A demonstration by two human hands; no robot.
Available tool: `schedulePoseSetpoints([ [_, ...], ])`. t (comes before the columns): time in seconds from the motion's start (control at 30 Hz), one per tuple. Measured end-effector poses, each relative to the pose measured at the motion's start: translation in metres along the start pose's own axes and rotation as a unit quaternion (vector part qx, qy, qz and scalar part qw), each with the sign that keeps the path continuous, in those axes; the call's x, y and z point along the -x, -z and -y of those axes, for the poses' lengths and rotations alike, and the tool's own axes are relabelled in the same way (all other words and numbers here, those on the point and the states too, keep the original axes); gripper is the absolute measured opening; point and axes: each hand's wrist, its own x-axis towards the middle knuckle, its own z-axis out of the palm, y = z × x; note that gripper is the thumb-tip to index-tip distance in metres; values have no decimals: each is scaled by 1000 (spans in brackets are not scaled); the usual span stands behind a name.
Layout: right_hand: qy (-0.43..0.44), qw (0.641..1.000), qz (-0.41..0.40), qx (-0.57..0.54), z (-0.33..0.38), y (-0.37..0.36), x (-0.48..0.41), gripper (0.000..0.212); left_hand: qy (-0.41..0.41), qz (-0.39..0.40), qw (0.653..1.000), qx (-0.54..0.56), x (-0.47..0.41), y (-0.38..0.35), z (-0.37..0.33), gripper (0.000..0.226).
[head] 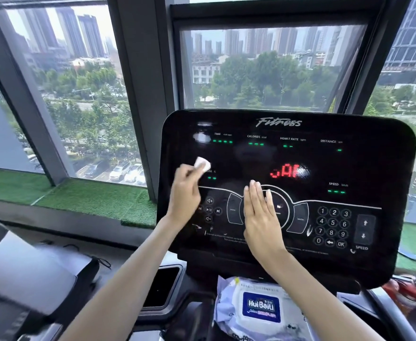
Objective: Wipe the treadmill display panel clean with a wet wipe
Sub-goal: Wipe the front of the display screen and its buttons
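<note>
The glossy black treadmill display panel (300,158) fills the centre-right, lit with green dashes and red characters. My left hand (186,193) is raised over the panel's left side, its fingers pinched on a small folded white wet wipe (202,164) near the incline readout. My right hand (261,217) lies flat, fingers together and pointing up, over the round central control dial (282,207). Whether the wipe touches the glass I cannot tell.
A pack of wet wipes (261,308) with a blue label lies on the console tray below the panel. A dark cup holder recess (162,286) is left of it. A number keypad (332,225) sits on the panel's right. Windows and green turf sills (79,198) lie behind.
</note>
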Motion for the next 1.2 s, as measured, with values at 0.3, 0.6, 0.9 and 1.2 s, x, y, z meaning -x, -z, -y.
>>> schedulePoseSetpoints([
  [0.3, 11, 999, 40, 10, -1, 7, 0, 84, -12, 6, 1000, 19, 7, -8, -15, 49],
  [0.6, 10, 999, 30, 10, -1, 4, 0, 75, -75, 54, 996, 6, 10, -21, -38, 50],
  [0.9, -1, 1000, 31, 4, 2, 4, -2, 77, 111, -71, 990, 46, -34, -16, -36, 54],
  [1.2, -30, 999, 3, -34, -3, 5, 13, 78, -55, 86, 995, 3, 10, -11, -22, 54],
])
